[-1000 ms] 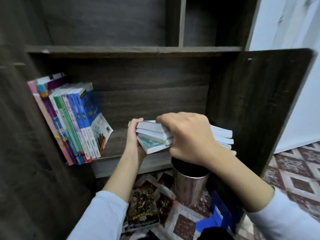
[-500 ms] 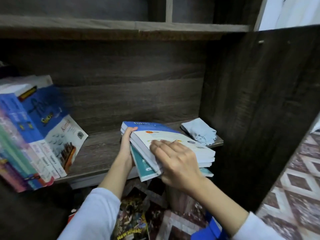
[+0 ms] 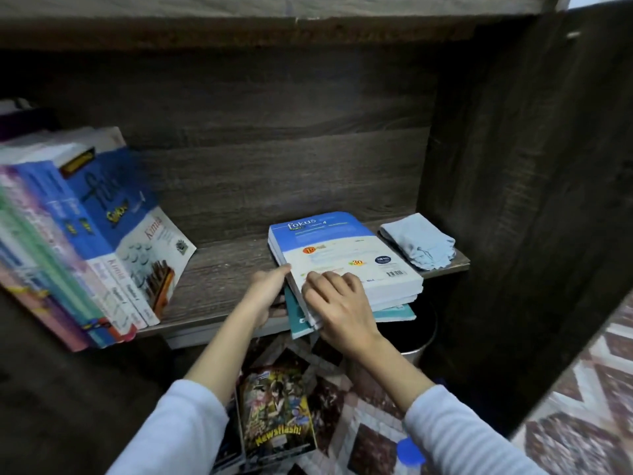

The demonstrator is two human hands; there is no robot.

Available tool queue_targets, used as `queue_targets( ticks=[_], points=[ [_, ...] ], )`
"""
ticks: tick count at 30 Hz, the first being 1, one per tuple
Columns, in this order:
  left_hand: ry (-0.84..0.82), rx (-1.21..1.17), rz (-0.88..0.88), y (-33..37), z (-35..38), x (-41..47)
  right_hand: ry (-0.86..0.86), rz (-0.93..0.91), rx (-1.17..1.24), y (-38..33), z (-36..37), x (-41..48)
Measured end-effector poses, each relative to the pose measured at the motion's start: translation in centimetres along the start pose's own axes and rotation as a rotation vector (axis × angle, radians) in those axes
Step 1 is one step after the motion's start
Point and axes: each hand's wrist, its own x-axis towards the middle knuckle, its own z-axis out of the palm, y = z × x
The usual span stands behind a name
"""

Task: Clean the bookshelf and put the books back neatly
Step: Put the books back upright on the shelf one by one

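A small stack of books [image 3: 346, 255], blue-and-white cover on top, lies flat on the dark wooden shelf [image 3: 219, 279], its near end sticking out past the front edge. My left hand [image 3: 265, 291] grips the stack's left side. My right hand [image 3: 339, 308] holds the stack's near corner, fingers curled on the top cover. Several books [image 3: 85, 241] lean to the left at the shelf's left end. A folded light-blue cloth [image 3: 419, 240] lies on the shelf's right end, just right of the stack.
The cabinet's side panel [image 3: 520, 200] rises close on the right. Under the shelf stands a metal bin [image 3: 416, 337], and a comic magazine [image 3: 277, 416] lies on the patterned floor. A blue object [image 3: 409, 452] sits near my right sleeve.
A second ago both hands held the stack on edge in front of the shelf. It now lies flat on the shelf, and the view has come closer and lower.
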Motion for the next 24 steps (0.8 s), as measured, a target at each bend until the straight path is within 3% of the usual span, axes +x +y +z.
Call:
queue_targets(
  ticks=[7,11,13,15,18,19,21,24],
  points=[
    [0.131,0.26,0.093,-0.4,-0.7,1.9,-0.03,0.023,-0.076,-1.9,2.4,-0.5],
    [0.163,0.497,0.105,0.2,-0.6,2.8,-0.306,0.034,0.04,-2.0,1.4,-0.4],
    [0.182,0.546,0.125,1.0,-0.4,2.2,-0.427,0.051,0.274,-0.6,0.0,0.0],
    [0.177,0.606,0.126,1.5,-0.3,2.1,-0.517,0.244,0.549,1.5,-1.7,0.7],
    [0.162,0.666,0.111,1.9,-0.2,2.1,-0.399,0.722,0.42,5.6,-2.8,0.9],
    [0.151,0.649,0.099,1.8,-0.1,2.2,-0.402,0.913,0.364,6.8,-2.8,0.6],
    [0.168,0.652,0.103,1.8,0.1,2.0,-0.475,1.235,0.47,8.5,-2.6,0.1],
    [0.218,0.653,0.116,1.4,0.5,2.0,-0.493,1.426,0.656,9.0,-2.2,0.2]
  ],
)
